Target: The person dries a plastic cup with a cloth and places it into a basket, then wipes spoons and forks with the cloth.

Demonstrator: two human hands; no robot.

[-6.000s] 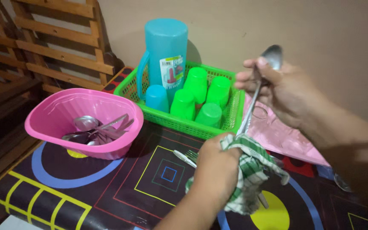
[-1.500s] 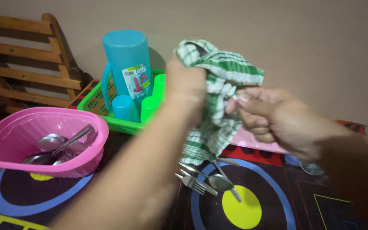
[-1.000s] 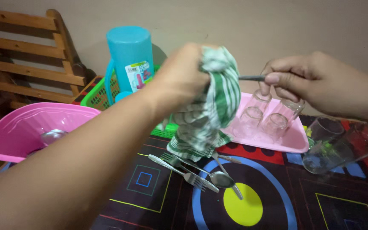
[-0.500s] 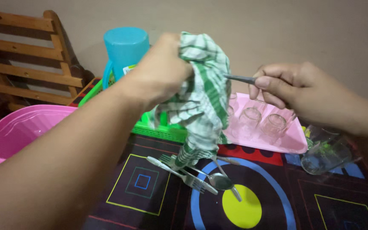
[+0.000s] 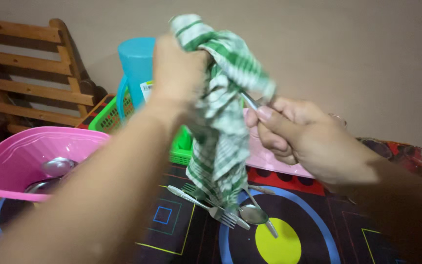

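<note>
Your left hand [image 5: 179, 68] grips green checked cloth [image 5: 221, 112], raised above table [image 5: 367, 230]. Your right hand [image 5: 294, 134] pinches metal handle [image 5: 250, 101] poking from cloth. Under cloth: forks and spoon [image 5: 242, 212]. Left of cloth: blue jug [image 5: 135, 68], green basket [image 5: 111, 115], pink basin [image 5: 25, 151] holding spoons.

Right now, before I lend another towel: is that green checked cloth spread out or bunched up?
Bunched up. The left hand grips the checked cloth in a wad around a metal utensil handle held by the right hand.

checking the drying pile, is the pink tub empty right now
No, the pink tub has metal spoons lying inside it at the left.
</note>
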